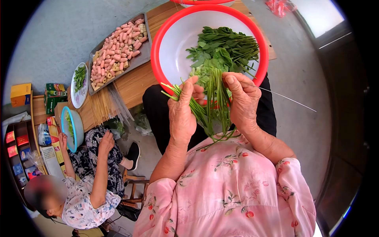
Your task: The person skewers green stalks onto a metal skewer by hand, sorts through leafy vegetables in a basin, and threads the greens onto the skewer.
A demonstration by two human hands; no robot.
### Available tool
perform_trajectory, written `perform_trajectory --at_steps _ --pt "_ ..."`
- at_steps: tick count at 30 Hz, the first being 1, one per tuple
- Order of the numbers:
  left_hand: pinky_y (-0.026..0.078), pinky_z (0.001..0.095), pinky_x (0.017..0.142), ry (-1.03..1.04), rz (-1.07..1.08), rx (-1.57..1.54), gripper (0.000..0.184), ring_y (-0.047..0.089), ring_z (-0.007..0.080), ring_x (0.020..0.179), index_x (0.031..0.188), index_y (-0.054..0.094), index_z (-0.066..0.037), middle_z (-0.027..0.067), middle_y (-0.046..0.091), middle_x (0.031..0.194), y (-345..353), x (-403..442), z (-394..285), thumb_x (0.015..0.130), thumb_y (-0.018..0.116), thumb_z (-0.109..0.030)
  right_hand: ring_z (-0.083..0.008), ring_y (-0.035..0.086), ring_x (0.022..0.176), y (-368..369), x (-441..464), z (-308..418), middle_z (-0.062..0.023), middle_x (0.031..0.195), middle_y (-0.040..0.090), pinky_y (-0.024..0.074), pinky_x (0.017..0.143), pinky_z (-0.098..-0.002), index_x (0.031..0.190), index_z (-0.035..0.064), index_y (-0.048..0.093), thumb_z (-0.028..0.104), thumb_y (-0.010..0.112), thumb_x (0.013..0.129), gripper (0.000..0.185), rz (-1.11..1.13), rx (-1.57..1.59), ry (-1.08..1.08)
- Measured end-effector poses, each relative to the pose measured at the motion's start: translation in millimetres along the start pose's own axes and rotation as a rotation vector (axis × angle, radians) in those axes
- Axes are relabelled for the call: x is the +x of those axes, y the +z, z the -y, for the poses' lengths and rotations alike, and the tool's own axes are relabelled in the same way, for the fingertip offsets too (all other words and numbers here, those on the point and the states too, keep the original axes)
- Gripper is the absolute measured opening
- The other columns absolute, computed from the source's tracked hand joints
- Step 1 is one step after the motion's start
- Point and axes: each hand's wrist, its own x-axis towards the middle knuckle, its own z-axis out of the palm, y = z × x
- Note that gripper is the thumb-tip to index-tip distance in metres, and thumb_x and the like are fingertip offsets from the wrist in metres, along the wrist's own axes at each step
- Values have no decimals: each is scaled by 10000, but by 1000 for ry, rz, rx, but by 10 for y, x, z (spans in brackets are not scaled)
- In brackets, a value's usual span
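Observation:
My left hand (182, 112) is closed around thin green vegetable stems (203, 112), whose cut ends stick out to the left past the thumb. The long stems hang in a loop between my hands, above the front of my shirt. My right hand (245, 100) pinches a thin skewer (290, 98), which points out to the right. Its inner end is hard to see among the stems. Just beyond my hands is a large white basin (171, 47) with a red rim. Leafy greens (227, 47) lie in it, bunched toward the right.
A metal tray (144, 51) of pink and tan sausage-like pieces stands on the wooden table (132, 85). Beside it are a plate of greens (80, 79) and many loose skewers (108, 104). At left, a seated person (89, 189) sits near a blue-rimmed basin (78, 128).

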Motion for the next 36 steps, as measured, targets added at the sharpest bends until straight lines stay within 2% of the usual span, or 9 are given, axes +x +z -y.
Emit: perform_trajectory --at_steps 4,8,11,13,16,19,23,25,36 --pt "370 230 506 34 51 5 334 471 100 586 1068 577 26 46 554 802 -9 15 0 912 534 -265 -72 532 761 -18 -6 -26 -23 839 624 422 707 -201 902 -10 687 86 662 832 122 1 25 25" --pt "344 247 501 22 72 -58 290 458 114 560 1084 545 2 69 570 845 -13 27 12 899 545 -222 -74 527 755 -37 -8 -38 -24 831 623 420 698 -205 901 -10 685 83 660 832 119 7 7 2" --pt "359 234 485 43 180 -3 270 473 109 559 1030 559 37 68 569 776 -50 44 35 902 542 -200 -85 530 754 -45 -17 -26 -32 823 626 423 697 -213 898 -10 682 79 658 831 114 39 -54 -41" --pt "370 240 488 7 64 1 211 497 120 566 974 562 38 84 597 774 -15 34 27 879 583 -149 -95 533 755 -36 -34 -10 -38 818 628 425 697 -219 896 -10 679 74 658 828 110 61 -97 -71" --pt "384 242 477 21 27 -51 151 533 135 563 903 580 39 103 622 785 -6 23 20 849 621 -96 -137 551 757 -25 -49 -17 -58 817 636 440 679 -248 891 -9 671 46 660 813 97 128 -206 -233" --pt "388 236 444 26 -27 -20 145 563 145 545 906 586 47 114 633 778 -10 18 33 840 626 -76 -140 554 750 -9 -57 -27 -63 816 644 445 679 -256 885 -8 673 42 665 806 94 137 -195 -262" --pt "385 230 414 37 -58 -3 134 586 154 530 904 586 46 119 633 764 7 1 30 830 630 -57 -123 540 797 -23 -62 -30 -63 871 632 437 737 -238 919 -17 666 32 652 819 112 187 -227 -246" --pt "378 221 404 58 -71 6 123 596 156 524 892 590 45 113 634 751 23 -9 24 820 637 -43 -147 560 737 -2 -51 -39 -64 809 651 451 678 -259 875 -2 676 39 674 795 90 174 -218 -282" --pt "372 211 394 66 -91 15 117 601 154 520 886 592 44 107 634 746 60 -29 -11 812 646 -29 -141 559 731 8 -72 -32 -64 806 650 452 668 -255 878 -3 676 43 672 798 92 167 -235 -263"
